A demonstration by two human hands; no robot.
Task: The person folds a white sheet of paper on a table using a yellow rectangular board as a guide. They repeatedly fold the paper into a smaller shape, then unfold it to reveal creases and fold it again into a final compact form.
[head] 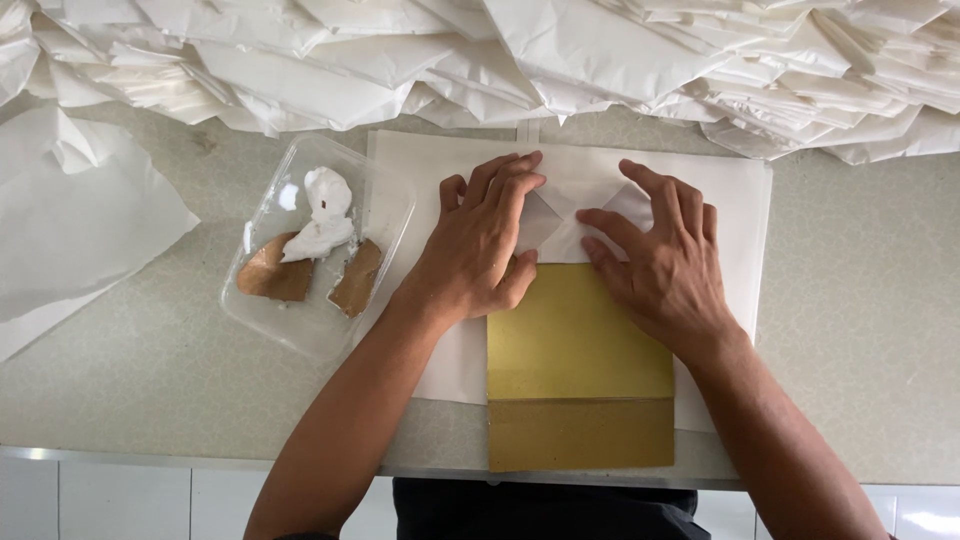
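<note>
Left hand [478, 245] and right hand [655, 262], fingers flat and gripping nothing, pressed the folded white paper flap [560, 225] above the gold rectangular card [578, 350] mid-frame on the tabletop [130, 370]; keeping pressure even along the creases looked best.

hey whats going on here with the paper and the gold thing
A person is pressing both hands down on folded white paper at the top of a gold bag lying flat on a stack of white sheets. The left hand and right hand flatten two folded corners. A clear plastic tray holding white paste and brown scraps sits to the left, and a heap of folded white paper lies behind.
</note>
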